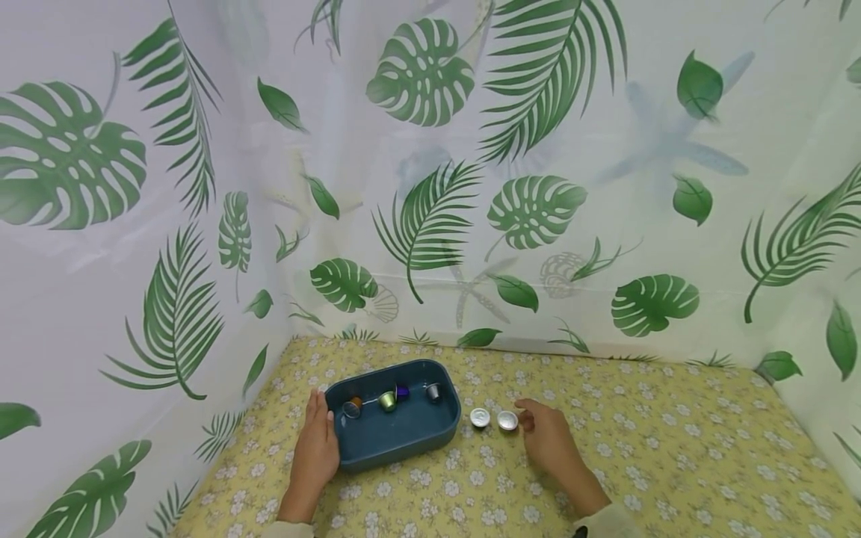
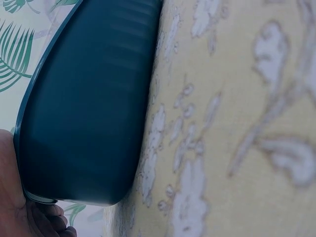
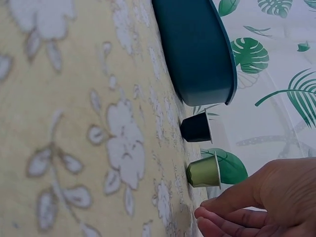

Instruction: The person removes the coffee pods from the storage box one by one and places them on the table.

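Note:
My left hand [image 1: 316, 452] rests along the left wall of a dark blue tray [image 1: 397, 441], fingers straight against its side. Several coffee capsules lie inside the tray, among them a yellow-green capsule [image 1: 386, 401], a purple capsule [image 1: 403, 391] and a grey capsule [image 1: 433, 392]. To the right of the tray, two capsules stand foil lid up on the cloth: a dark capsule [image 3: 195, 127] nearer the tray and a green capsule [image 3: 203, 172] nearer my right hand [image 1: 550, 442]. That hand hovers beside the green capsule with loosely bent fingers, and nothing shows in its grasp.
A yellow floral cloth [image 1: 673, 441] covers the table. White sheeting with green leaf prints [image 1: 430, 224] rises behind the table and along its left and right sides.

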Motion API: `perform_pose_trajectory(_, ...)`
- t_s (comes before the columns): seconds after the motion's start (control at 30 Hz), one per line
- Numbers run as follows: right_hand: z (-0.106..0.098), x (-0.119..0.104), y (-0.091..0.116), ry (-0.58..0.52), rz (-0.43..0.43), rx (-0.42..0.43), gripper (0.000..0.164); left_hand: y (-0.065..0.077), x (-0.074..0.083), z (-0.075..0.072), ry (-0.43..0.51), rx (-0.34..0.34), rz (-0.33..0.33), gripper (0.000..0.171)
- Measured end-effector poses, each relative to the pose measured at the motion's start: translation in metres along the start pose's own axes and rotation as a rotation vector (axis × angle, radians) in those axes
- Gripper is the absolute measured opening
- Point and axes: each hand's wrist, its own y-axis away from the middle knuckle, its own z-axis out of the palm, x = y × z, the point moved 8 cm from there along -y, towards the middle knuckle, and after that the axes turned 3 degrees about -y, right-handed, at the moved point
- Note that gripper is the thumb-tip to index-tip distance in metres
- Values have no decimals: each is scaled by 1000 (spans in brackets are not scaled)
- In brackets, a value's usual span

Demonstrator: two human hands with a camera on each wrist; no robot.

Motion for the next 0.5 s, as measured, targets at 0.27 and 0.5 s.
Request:
perform_pose_trajectory(0.27,-17,-7,-1,33,-17,129,29,-1,0,-1,-2,5,-6,55)
perform_pose_trajectory(0.5,-21,-24,-2,9,-56,196,26,-1,-2,0,2,1,-7,55)
